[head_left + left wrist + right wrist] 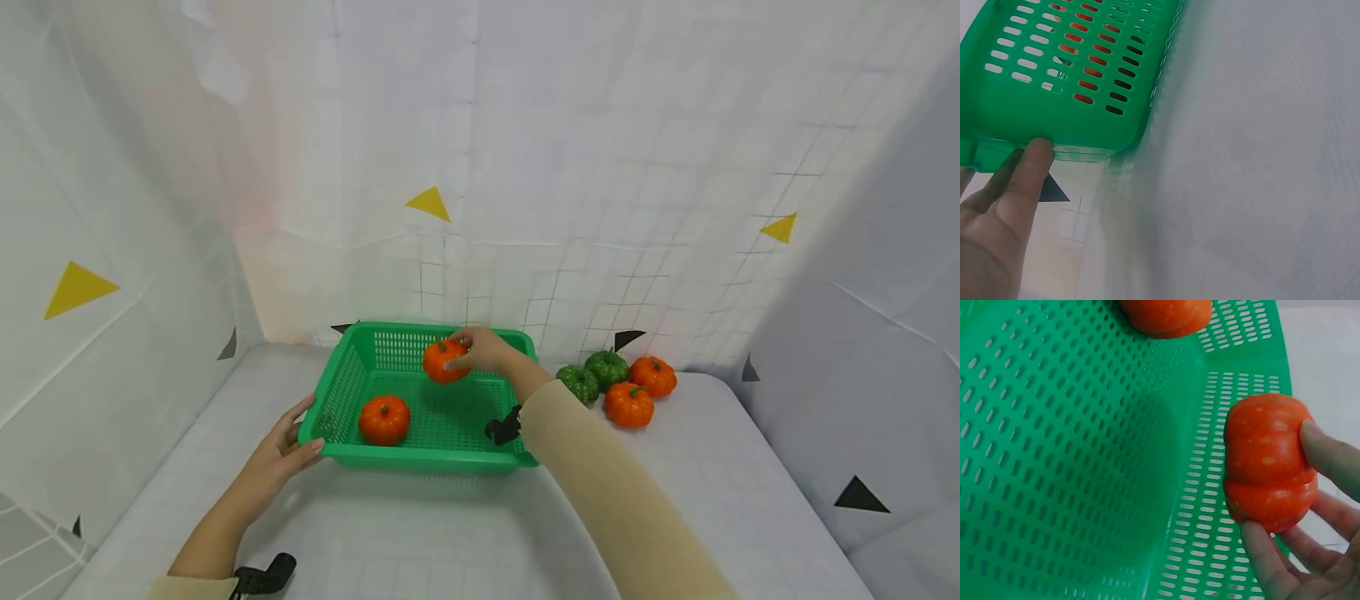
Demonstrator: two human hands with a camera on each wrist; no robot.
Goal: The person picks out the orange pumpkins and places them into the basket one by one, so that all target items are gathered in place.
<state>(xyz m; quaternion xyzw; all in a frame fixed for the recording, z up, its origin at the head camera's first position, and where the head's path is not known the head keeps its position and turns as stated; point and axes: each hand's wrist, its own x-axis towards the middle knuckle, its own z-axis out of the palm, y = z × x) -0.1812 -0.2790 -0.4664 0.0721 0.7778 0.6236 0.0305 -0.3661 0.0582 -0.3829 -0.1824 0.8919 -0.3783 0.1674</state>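
In the head view a green plastic basket (423, 458) with slotted walls stands on the white table. My left hand (272, 460) grips its near left corner, thumb on the rim and fingers along the outside; the left wrist view shows the fingers (1032, 165) against the basket wall. Over the basket, toward its far side, my right hand (486, 350) holds a small orange pumpkin (441, 363) between thumb and fingers. From the right wrist the held pumpkin (1269, 456) appears sideways, above the perforated wall. Another orange pumpkin (384, 420) lies in the basket's left part.
Right of the basket, two green pumpkins (607, 368) and two orange pumpkins (630, 405) sit grouped near the back of the table (720, 500). White sheeting (525, 167) with yellow and black triangles rises behind and at both sides.
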